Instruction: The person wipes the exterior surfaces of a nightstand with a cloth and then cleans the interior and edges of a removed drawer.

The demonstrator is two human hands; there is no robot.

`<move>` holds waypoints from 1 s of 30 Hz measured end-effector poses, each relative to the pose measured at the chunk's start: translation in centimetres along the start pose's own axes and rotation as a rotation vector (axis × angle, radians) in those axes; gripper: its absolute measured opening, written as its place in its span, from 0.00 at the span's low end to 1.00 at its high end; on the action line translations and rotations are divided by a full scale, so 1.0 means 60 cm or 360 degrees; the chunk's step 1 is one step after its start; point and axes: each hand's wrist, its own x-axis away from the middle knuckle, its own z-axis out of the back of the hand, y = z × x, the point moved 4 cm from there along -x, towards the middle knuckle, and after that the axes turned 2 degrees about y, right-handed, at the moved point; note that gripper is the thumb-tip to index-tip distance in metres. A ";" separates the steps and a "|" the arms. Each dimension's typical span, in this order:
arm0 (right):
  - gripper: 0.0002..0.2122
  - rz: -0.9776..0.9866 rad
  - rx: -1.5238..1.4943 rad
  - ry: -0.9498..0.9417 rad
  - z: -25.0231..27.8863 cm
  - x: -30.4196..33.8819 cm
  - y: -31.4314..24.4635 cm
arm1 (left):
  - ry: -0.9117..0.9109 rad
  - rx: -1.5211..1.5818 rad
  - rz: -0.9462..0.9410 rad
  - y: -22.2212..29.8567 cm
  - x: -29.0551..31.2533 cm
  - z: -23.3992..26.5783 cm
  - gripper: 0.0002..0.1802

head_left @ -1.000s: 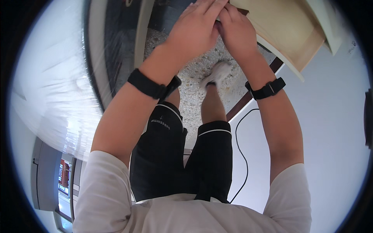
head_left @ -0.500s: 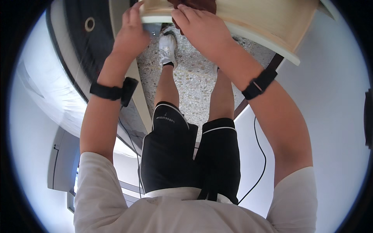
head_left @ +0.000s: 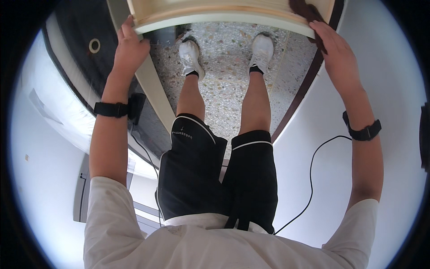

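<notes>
Across the top of the view is a pale wooden drawer (head_left: 224, 17), pulled out above the floor. My left hand (head_left: 130, 50) is at its left front corner, fingers up along the outer side and the thumb by the front edge. At the right front corner, my right hand (head_left: 337, 54) holds a dark brown cloth (head_left: 304, 10) against the drawer's rim. Part of the cloth lies inside the drawer and part hangs over the edge under my fingers. The tips of my right fingers are partly lost against the cloth.
Both my feet, in white shoes (head_left: 262, 50), stand on a speckled stone floor (head_left: 224, 98). A dark panel with a round ring (head_left: 94, 45) is on the left. A white wall (head_left: 349, 179) rises at the right. Black cables (head_left: 310, 179) hang from the wrist straps.
My right hand and the brown cloth have moved right, from the drawer's middle to its right corner. More of the drawer front now shows. My left hand has shifted slightly left and down.
</notes>
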 end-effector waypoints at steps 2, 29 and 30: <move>0.30 -0.0043 -0.0129 -0.0011 0.003 -0.002 -0.008 | 0.0033 -0.0038 -0.0070 -0.003 0.004 -0.001 0.40; 0.25 0.0538 -0.0081 0.0087 -0.120 -0.252 -0.398 | -0.0060 0.0172 -0.0303 -0.029 0.038 -0.005 0.32; 0.28 0.0502 -0.0035 0.0169 -0.124 -0.246 -0.393 | -0.0075 0.0169 -0.0280 -0.025 0.040 -0.006 0.33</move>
